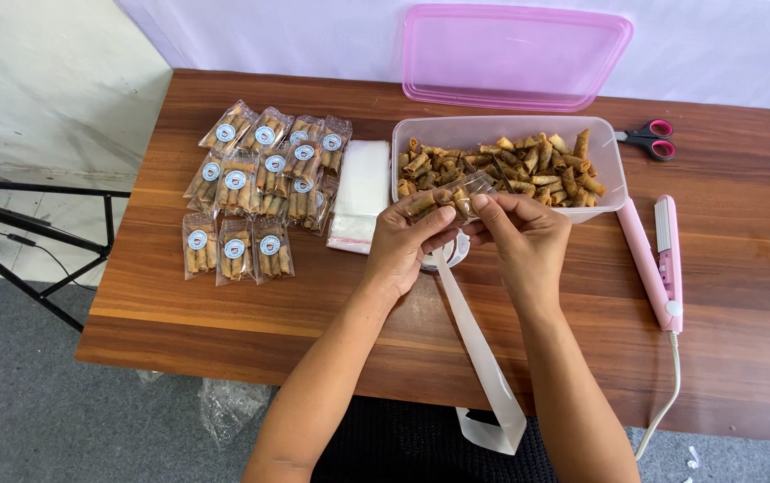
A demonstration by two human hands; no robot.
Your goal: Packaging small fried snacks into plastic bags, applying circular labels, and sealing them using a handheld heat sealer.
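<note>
My left hand (403,243) and my right hand (521,234) meet over the wooden table (224,313), both pinching a small clear bag of fried snack rolls (446,199). The bag sits just in front of a clear plastic tub (609,165) filled with many of the same brown rolls. A long white backing strip (483,358) trails from under my hands toward me and hangs over the table's near edge. A roll of it (455,255) lies beneath my hands, partly hidden.
Several sealed snack packets with round stickers (260,192) lie in rows at the left. Beside them is a stack of empty clear bags (360,192). A pink lid (515,55) leans at the back. Scissors (649,139) and a pink heat sealer (662,259) lie at the right.
</note>
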